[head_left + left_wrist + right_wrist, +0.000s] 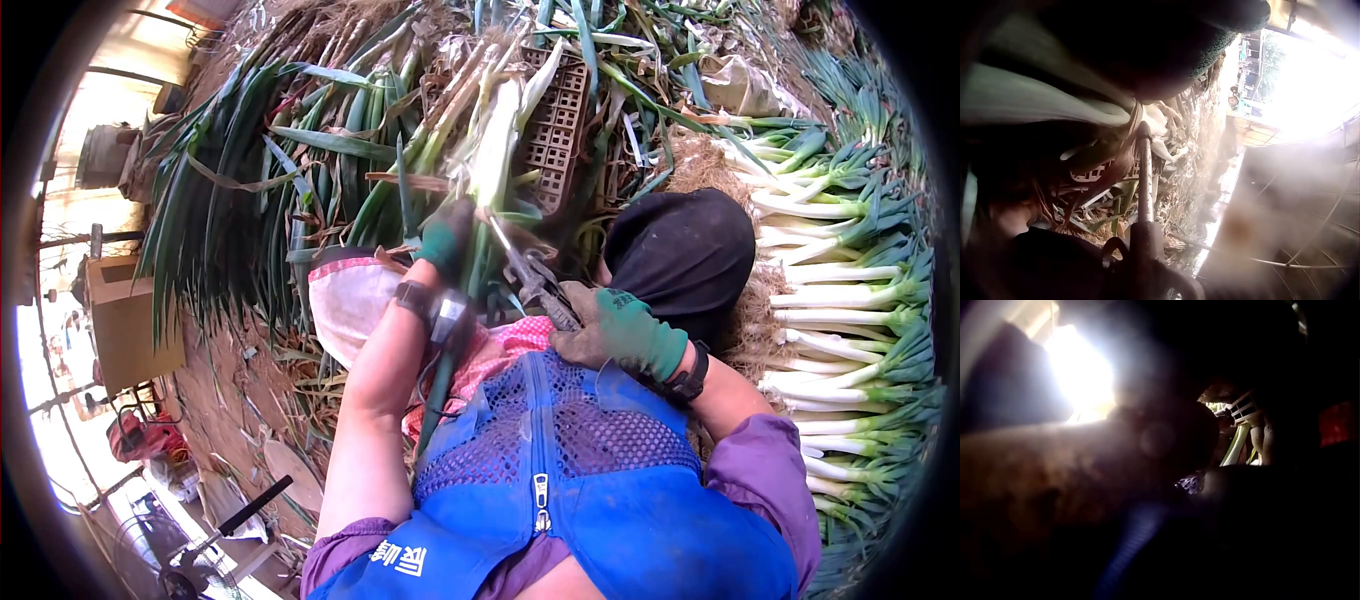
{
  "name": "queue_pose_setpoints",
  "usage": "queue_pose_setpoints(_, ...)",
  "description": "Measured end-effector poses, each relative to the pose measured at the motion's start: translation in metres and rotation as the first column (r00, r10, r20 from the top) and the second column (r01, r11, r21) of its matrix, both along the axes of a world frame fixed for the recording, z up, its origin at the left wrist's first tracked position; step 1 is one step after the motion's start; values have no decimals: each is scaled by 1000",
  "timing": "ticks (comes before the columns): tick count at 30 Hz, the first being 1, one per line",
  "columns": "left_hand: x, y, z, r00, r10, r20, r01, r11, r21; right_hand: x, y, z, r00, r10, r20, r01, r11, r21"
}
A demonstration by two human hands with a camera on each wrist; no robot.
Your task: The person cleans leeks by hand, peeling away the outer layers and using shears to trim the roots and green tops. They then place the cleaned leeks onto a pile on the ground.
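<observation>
My left hand (447, 238), in a green-cuffed work glove, grips a leek (495, 150) in front of my lap. The leek's pale end points away from me, and its green leaves trail back under my forearm. My right hand (610, 328), gloved alike, holds an air blow gun (542, 290) by its handle. Its thin nozzle reaches toward the leek just beside my left fingers. In the left wrist view the metal nozzle (1146, 172) overlaps the leek's leaf base (1085, 112), below the dark glove (1210, 56). Blurred darkness hides most of the right wrist view.
A heap of untrimmed leeks (225, 200) lies at the left, with dry leaves around it. Beyond my hands stands a plastic crate (556, 130). Cleaned white leeks (840, 300) lie in a long row at the right, past my dark-covered knee (685, 250). A cardboard box (128, 320) stands far left.
</observation>
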State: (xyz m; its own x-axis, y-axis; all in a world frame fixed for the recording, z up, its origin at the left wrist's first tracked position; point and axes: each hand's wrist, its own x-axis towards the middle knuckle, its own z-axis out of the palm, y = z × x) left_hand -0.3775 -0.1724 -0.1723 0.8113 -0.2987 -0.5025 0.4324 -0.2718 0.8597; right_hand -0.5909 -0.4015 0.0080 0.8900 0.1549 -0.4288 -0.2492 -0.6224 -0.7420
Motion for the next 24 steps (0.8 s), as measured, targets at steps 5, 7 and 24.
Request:
queue_pose_setpoints(5,-10,-21,53,995,-21,-96,25,999,43,43,-3,-5,998,-33,-48,26,990,-136)
queue_pose_setpoints(7,-15,-16,61,661,-648,380,403,733,548,67,-5,-28,998,-57,25,62,975,-211)
queue_pose_setpoints(24,-43,2,88,839,-519,163,507,855,108,156,-39,-54,981,-183,-70,169,971,-171)
